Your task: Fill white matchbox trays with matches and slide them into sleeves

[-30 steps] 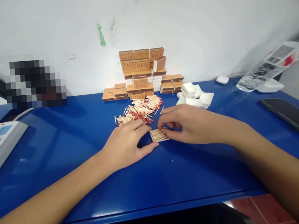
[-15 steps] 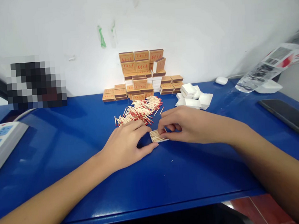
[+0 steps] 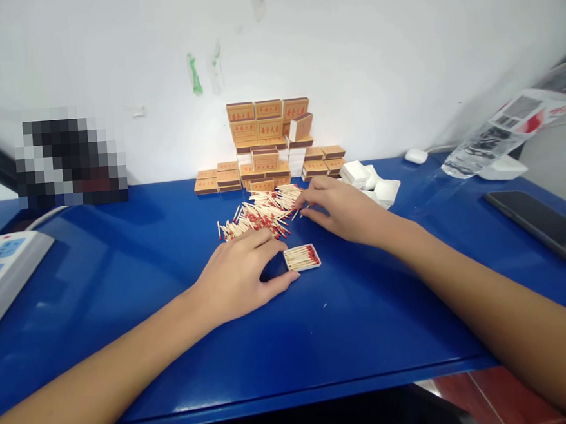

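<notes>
A small white matchbox tray [image 3: 304,268] lies on the blue table, with a layer of red-headed matches [image 3: 300,257] inside. My left hand [image 3: 248,266] rests at its left end, thumb and forefinger gripping the near and far corners. Beyond it spreads a loose pile of matches [image 3: 258,215]. My right hand [image 3: 343,208] is at the pile's right edge, thumb and forefinger slightly apart beside a few stray matches; nothing is visibly held in it.
Printed matchboxes [image 3: 258,131] are stacked against the wall. White empty trays [image 3: 385,192] lie in a heap behind my right hand. On the right are a phone [image 3: 543,226], a plastic bottle [image 3: 495,129] and a white case [image 3: 415,156]; a power strip [image 3: 10,270] sits at left.
My right hand has moved from the tray up to the right edge of the match pile, uncovering the matches' red heads in the tray. My left hand stays put.
</notes>
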The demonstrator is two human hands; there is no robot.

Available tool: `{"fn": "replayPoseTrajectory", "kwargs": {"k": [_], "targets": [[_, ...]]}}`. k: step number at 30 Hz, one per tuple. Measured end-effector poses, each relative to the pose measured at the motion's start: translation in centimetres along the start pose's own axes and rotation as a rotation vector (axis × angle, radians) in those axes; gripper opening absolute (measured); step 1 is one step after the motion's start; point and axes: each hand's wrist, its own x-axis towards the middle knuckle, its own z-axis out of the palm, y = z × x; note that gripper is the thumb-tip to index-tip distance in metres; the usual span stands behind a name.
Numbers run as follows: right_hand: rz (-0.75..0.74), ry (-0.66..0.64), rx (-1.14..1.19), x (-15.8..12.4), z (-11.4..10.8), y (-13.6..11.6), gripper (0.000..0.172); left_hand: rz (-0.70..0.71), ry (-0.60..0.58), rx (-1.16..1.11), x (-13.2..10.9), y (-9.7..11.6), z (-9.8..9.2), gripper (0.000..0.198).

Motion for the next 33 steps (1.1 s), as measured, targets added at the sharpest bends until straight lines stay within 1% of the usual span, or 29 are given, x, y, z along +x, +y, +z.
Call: {"fn": "replayPoseTrajectory", "kwargs": {"k": [3,7,12,15,19,21,27,33], "targets": [[-0.008,-0.051,0.024,0.4,0.0,0.7,0.015,0.005,0.004,0.002,0.0,0.0,0.0,0.029],[-0.005,-0.113,0.060,0.2,-0.7,1.1,0.012,0.005,0.002,-0.004,0.0,0.1,-0.1,0.030],[0.009,-0.171,0.063,-0.2,-1.4,1.1,0.011,-0.005,0.000,-0.013,0.1,0.2,0.0,0.029],[0.023,-0.176,0.078,-0.4,-1.8,0.8,0.013,-0.005,0.001,-0.011,0.1,0.3,-0.1,0.029],[0.052,-0.122,0.083,-0.6,-2.5,0.9,0.014,-0.006,0.000,-0.013,0.1,0.3,-0.1,0.029],[0.063,-0.124,0.058,-0.7,-2.7,1.1,0.014,-0.004,0.001,-0.015,0.1,0.3,-0.1,0.029],[0.065,-0.208,0.033,-0.7,-2.6,1.3,0.012,-0.003,-0.004,-0.015,0.1,0.3,-0.1,0.030],[0.078,-0.274,0.072,-1.0,-2.2,1.4,0.018,0.005,0.001,-0.017,0.1,0.1,-0.1,0.029]]}}
